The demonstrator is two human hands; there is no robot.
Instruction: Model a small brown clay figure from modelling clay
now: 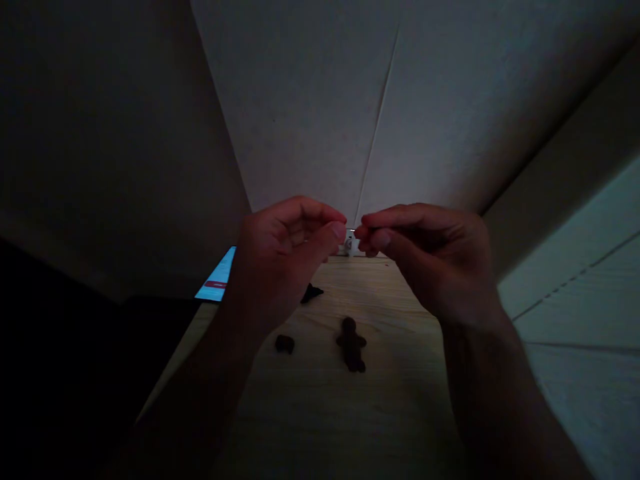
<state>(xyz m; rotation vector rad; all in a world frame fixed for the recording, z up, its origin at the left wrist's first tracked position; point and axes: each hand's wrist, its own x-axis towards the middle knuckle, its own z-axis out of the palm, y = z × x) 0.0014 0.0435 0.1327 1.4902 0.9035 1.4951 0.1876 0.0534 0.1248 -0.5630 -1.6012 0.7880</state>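
Note:
My left hand (pixel 287 257) is raised above the table with thumb and forefinger pinched together. Facing it, my right hand (pixel 430 253) is pinched in the same way, its fingertips a small gap away. A thin, shiny, needle-like piece (pixel 351 230) bridges that gap; the dim light hides whether it is a needle or a thread. Below the hands, a dark brown doll-shaped figure (pixel 352 345) lies on the wood. Left of it sits a small dark lump (pixel 285 344). A dark pointed piece (pixel 313 293) is partly covered by my left hand.
The pale wooden table (pixel 400 400) meets a light wall (pixel 310 120) at the back. At the table's left edge a lit screen (pixel 216 277) is partly behind my left wrist. A small whitish object (pixel 349 245) is at the wall's base. A pale panelled surface (pixel 585 287) stands on the right.

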